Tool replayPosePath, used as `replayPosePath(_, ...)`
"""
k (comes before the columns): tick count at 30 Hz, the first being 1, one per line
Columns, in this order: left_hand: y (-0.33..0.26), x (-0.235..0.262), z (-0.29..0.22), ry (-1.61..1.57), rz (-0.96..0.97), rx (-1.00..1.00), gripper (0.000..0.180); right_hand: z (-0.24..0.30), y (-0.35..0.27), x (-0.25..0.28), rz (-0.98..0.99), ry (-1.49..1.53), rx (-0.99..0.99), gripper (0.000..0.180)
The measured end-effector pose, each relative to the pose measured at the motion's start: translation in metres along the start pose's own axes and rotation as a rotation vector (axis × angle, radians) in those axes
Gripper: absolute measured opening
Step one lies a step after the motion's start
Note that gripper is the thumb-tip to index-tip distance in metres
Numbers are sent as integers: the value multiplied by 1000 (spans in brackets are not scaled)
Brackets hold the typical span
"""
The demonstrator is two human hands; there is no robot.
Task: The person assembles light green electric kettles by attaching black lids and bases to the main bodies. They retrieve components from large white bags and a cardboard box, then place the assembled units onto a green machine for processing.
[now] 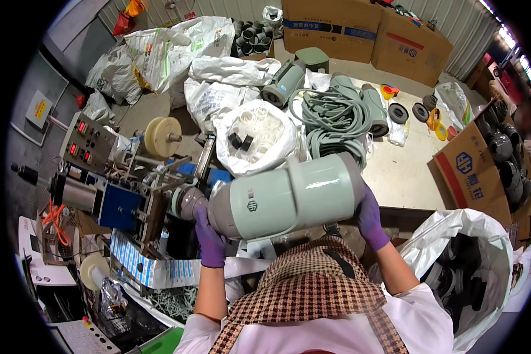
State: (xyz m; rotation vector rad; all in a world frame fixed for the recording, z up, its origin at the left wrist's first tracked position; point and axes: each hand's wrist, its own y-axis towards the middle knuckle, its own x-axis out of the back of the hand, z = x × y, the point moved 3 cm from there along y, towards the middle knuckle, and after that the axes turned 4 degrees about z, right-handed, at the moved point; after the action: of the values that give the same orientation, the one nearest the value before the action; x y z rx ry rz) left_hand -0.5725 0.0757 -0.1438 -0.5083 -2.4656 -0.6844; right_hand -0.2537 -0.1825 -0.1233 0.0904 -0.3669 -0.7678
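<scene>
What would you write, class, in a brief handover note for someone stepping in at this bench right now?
Left hand, purple-gloved, grips the narrow grey end of the pale green canister. Right hand supports its wide end. The canister lies sideways, its narrow end against the machine on the left. Similar green units lie by the coiled hoses on the table. A white bag of dark parts stands at the right. How far the work has come cannot be told.

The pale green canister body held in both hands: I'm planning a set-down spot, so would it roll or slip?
The pale green canister body is round and lies sideways, so it would probably roll on a flat top. Its glossy shell looks slippery; the left hand and right hand brace opposite ends. It looks rigid, probably hollow.
</scene>
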Motion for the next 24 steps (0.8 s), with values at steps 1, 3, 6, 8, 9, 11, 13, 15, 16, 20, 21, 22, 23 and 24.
replayPosePath(1, -1, -16, 8, -312, 23, 139, 36, 1, 5, 6, 7, 36, 25, 62)
replayPosePath(3, -10, -64, 26, -1522, -123, 922, 41, 9, 13, 26, 28, 134, 140, 71)
replayPosePath(6, 13, -96, 17, -1097, -31, 532, 46, 9, 18, 59, -75, 189, 141, 69)
replayPosePath(8, 51, -118, 0, -572, 19, 246, 54, 1, 18, 82, -80, -72, 58, 64)
replayPosePath(9, 76, -129, -12, -136, 2, 48, 66, -4, 19, 96, -87, -279, 51, 64)
replayPosePath(11, 158, -175, -17, -316, -199, 18, 88, -9, 15, 137, -45, -634, 164, 58)
replayPosePath(13, 244, -231, -17, -78, -11, -29, 64, -11, 7, 197, -129, -960, 192, 58)
replayPosePath(15, 328, -305, -16, -574, 202, -133, 69, -8, -2, 275, -302, -1182, 44, 56)
replayPosePath(16, 356, -336, -18, -447, 160, -258, 67, -3, -7, 315, -405, -1207, 26, 54)
replayPosePath(20, 401, -434, -37, -1, 448, -195, 63, -25, 14, 413, -477, -1268, -33, 50)
replayPosePath(21, 398, -447, -49, 102, 494, -34, 64, -42, 35, 426, -441, -1202, -35, 50)
replayPosePath(22, 387, -459, -65, -390, 462, 217, 58, -65, 61, 428, -407, -1156, 4, 51)
replayPosePath(23, 374, -472, -82, -1246, 217, 657, 44, -93, 91, 426, -384, -1094, 55, 51)
replayPosePath(24, 356, -473, -106, -1261, 231, 548, 37, -122, 125, 429, -339, -1135, 15, 53)
